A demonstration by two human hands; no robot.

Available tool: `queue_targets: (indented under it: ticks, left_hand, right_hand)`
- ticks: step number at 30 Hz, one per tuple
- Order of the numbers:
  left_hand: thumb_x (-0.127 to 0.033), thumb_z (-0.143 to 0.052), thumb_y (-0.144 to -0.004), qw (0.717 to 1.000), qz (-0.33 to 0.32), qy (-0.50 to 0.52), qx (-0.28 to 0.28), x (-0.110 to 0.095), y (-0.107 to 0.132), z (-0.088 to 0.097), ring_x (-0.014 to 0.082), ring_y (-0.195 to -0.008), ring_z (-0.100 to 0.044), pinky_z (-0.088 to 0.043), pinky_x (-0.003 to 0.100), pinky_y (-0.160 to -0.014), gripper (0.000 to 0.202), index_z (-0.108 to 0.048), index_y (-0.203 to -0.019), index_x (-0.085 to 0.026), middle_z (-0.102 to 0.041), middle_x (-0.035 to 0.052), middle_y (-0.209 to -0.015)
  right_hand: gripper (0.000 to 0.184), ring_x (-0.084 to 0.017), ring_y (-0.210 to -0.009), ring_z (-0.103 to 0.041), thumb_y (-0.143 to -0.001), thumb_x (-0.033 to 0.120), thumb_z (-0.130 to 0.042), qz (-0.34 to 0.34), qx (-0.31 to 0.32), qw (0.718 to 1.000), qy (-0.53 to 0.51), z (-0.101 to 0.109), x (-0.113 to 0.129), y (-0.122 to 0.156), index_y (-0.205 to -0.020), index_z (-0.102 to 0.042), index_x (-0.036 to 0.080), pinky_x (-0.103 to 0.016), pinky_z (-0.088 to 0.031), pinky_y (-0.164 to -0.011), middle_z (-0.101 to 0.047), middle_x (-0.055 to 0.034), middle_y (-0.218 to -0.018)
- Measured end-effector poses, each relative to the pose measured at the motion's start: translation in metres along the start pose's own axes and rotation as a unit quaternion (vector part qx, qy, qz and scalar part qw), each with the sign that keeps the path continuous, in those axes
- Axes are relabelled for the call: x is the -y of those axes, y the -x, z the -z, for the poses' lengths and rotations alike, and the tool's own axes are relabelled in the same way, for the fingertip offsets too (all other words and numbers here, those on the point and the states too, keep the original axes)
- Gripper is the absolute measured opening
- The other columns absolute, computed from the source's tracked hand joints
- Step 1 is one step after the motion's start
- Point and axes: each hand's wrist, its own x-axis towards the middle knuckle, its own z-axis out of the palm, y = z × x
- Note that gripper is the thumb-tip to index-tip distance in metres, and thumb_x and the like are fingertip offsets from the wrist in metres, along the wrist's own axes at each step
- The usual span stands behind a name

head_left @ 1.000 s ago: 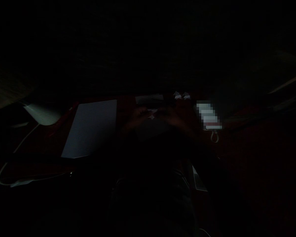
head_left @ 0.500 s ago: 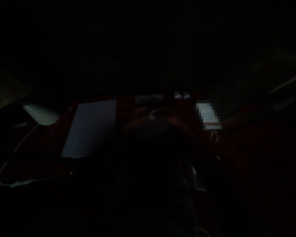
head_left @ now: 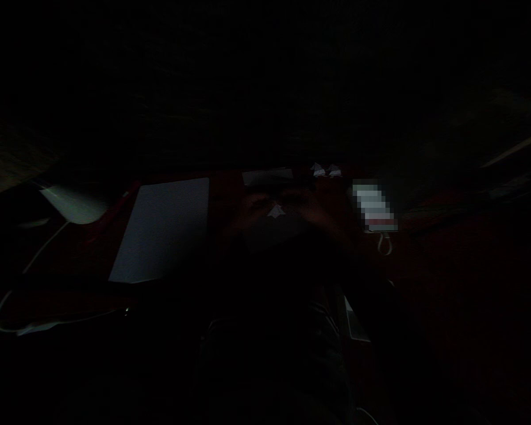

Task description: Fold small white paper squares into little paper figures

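Deep shadow covers the whole head view, so fingers show only faintly. A small pale folded piece of paper [head_left: 276,211], pointed at the top, is between my two hands. My left hand [head_left: 248,209] closes on its left side, and my right hand [head_left: 310,211] closes on its right side; the exact finger grip is lost in the dark. Under them lies a dim grey sheet [head_left: 272,232]. Just beyond and to the right, two small folded paper shapes [head_left: 326,170] stand side by side on the dark red surface.
A large pale sheet [head_left: 166,227] lies to the left. Further left are a white rounded object [head_left: 77,205] and a pale cable [head_left: 44,251]. A blurred-out bright rectangle [head_left: 374,205] with a small loop [head_left: 384,244] sits at right. Behind my hands is a grey flat piece [head_left: 268,176].
The folded paper between my hands has turned and shifted slightly right; it now shows a wider, pointed shape. My hands stay nearly in place, and the surrounding things are unchanged.
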Motion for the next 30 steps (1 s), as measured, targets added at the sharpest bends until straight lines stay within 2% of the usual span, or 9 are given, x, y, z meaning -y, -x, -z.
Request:
queue_targets:
  ticks: [4, 9, 13, 16, 19, 24, 30]
  left_hand:
    - [-0.052, -0.078, -0.089, 1.000, -0.006, -0.005, 0.010, -0.005, 0.002, 0.000, 0.0227, -0.091, -0.070, -0.055, 0.031, -0.081, 0.033, -0.076, -0.083, -0.020, -0.076, 0.0048, -0.088]
    - [-0.039, -0.079, -0.090, 1.000, 0.008, 0.022, 0.019, -0.004, 0.002, 0.002, 0.0196, -0.081, -0.069, -0.052, 0.028, -0.073, 0.024, -0.079, -0.077, -0.019, -0.076, 0.0031, -0.081]
    - [-0.036, -0.079, -0.090, 0.998, 0.027, 0.032, 0.036, 0.002, -0.003, 0.004, 0.0175, -0.075, -0.067, -0.049, 0.027, -0.069, 0.026, -0.076, -0.072, -0.018, -0.072, 0.0017, -0.075]
    - [-0.038, -0.079, -0.087, 0.997, 0.020, 0.044, 0.053, 0.005, -0.005, 0.006, 0.0165, -0.072, -0.064, -0.048, 0.027, -0.068, 0.026, -0.074, -0.070, -0.019, -0.070, 0.0005, -0.073]
    - [-0.047, -0.081, -0.084, 0.997, 0.018, 0.054, 0.058, 0.006, -0.004, 0.007, 0.0163, -0.069, -0.062, -0.046, 0.027, -0.065, 0.032, -0.073, -0.071, -0.019, -0.068, 0.0000, -0.072]
    - [-0.060, -0.077, -0.086, 0.999, 0.006, 0.037, 0.013, 0.005, -0.002, 0.006, 0.0179, -0.075, -0.063, -0.046, 0.028, -0.067, 0.041, -0.073, -0.076, -0.020, -0.068, 0.0015, -0.076]
    - [-0.053, -0.078, -0.088, 0.999, 0.010, 0.040, -0.020, 0.003, -0.002, 0.002, 0.0184, -0.079, -0.066, -0.049, 0.028, -0.069, 0.036, -0.075, -0.076, -0.019, -0.072, 0.0032, -0.079]
  right_hand:
    - [0.031, -0.019, -0.078, -0.066, -0.081, 0.050, -0.085, 0.009, -0.002, 1.000, -0.004, -0.002, 0.000, 0.000, -0.076, -0.075, 0.021, -0.031, -0.054, -0.074, -0.075, -0.0021, -0.080]
    - [0.031, -0.019, -0.079, -0.066, -0.075, 0.050, -0.086, 0.016, 0.012, 0.999, -0.027, -0.005, 0.000, 0.000, -0.076, -0.076, 0.021, -0.030, -0.053, -0.074, -0.075, -0.0023, -0.081]
    - [0.030, -0.018, -0.080, -0.066, -0.078, 0.049, -0.083, 0.021, 0.029, 0.999, -0.027, -0.006, -0.003, -0.001, -0.079, -0.075, 0.020, -0.030, -0.053, -0.075, -0.074, -0.0029, -0.083]
    - [0.027, -0.018, -0.083, -0.066, -0.082, 0.046, -0.081, 0.013, 0.039, 0.999, -0.014, -0.008, -0.005, -0.001, -0.080, -0.073, 0.020, -0.030, -0.054, -0.077, -0.073, -0.0028, -0.085]
    - [0.023, -0.018, -0.085, -0.067, -0.083, 0.041, -0.079, 0.011, 0.027, 1.000, -0.005, -0.009, -0.004, -0.001, -0.080, -0.073, 0.020, -0.030, -0.055, -0.079, -0.073, -0.0029, -0.086]
    - [0.020, -0.018, -0.079, -0.066, -0.085, 0.037, -0.080, -0.014, -0.018, 1.000, -0.002, -0.007, 0.002, -0.001, -0.078, -0.073, 0.020, -0.030, -0.053, -0.076, -0.072, -0.0014, -0.081]
    - [0.029, -0.018, -0.076, -0.065, -0.085, 0.041, -0.086, -0.030, -0.040, 0.999, 0.013, -0.003, 0.002, -0.002, -0.072, -0.073, 0.019, -0.031, -0.051, -0.072, -0.072, -0.0027, -0.076]
